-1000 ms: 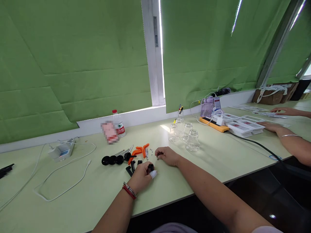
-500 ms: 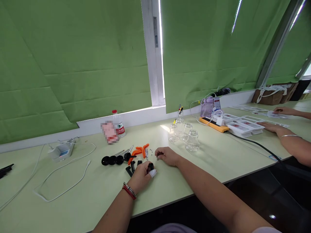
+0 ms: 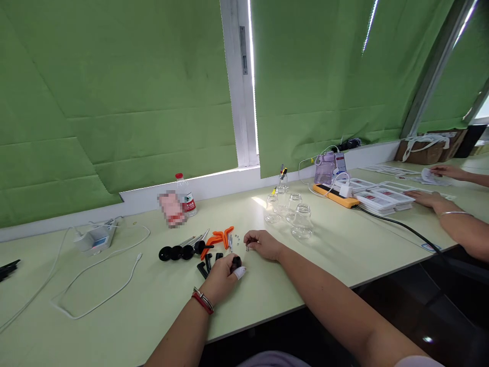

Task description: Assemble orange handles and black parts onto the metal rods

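Observation:
My left hand (image 3: 224,272), with a white wrap on its thumb, is closed on a small black part (image 3: 236,262). Just right of it, my right hand (image 3: 263,244) pinches a small metal spring (image 3: 247,248) above the table. Beyond and left of my left hand lie orange trigger-shaped pieces (image 3: 217,237), black angled pieces (image 3: 202,269), and a row of round black caps (image 3: 176,253). Thin metal rods (image 3: 230,241) and tiny clear bits (image 3: 237,238) rest between the orange pieces and my right hand.
Glass jars (image 3: 302,222) stand behind my right hand. A water bottle (image 3: 187,196) is by the wall. An orange power strip (image 3: 336,197) and stacked white cards (image 3: 376,202) lie at right, near another person's hands. White cables (image 3: 110,293) run across the left.
The spring shows more clearly below the fingertips of my right hand. The black part in my left hand has tilted slightly. At far right, a person's hand has lifted a white piece.

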`<state>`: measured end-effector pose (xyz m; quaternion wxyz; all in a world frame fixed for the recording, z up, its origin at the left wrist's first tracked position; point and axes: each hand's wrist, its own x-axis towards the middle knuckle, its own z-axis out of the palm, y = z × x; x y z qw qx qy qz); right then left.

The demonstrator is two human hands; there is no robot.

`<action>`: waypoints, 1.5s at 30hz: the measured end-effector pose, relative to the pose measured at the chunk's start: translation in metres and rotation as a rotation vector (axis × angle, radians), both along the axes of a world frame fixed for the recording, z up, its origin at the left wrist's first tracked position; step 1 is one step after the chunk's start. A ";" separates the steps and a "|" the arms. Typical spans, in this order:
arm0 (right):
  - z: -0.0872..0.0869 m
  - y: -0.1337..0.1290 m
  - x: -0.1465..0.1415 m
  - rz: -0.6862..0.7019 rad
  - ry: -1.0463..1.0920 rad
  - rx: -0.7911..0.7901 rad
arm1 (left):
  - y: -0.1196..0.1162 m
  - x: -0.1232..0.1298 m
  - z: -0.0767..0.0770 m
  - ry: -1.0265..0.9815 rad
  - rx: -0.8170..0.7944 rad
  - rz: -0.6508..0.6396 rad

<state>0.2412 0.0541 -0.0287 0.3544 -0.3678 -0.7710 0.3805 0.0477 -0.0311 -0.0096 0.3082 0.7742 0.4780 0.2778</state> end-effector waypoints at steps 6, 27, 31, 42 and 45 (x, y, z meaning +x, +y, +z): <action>-0.006 0.006 0.000 -0.033 0.079 -0.006 | -0.001 0.000 0.001 -0.013 -0.017 0.008; -0.003 0.003 0.002 -0.013 -0.314 0.336 | 0.001 0.001 -0.001 -0.020 0.000 0.010; -0.003 0.004 0.001 0.010 -0.326 0.345 | 0.001 0.000 -0.002 -0.018 0.004 0.006; 0.024 -0.022 -0.013 0.120 0.104 0.253 | 0.003 0.000 -0.004 -0.023 -0.014 0.003; 0.030 -0.028 -0.015 0.211 0.174 0.186 | 0.003 0.000 -0.006 -0.036 -0.003 -0.001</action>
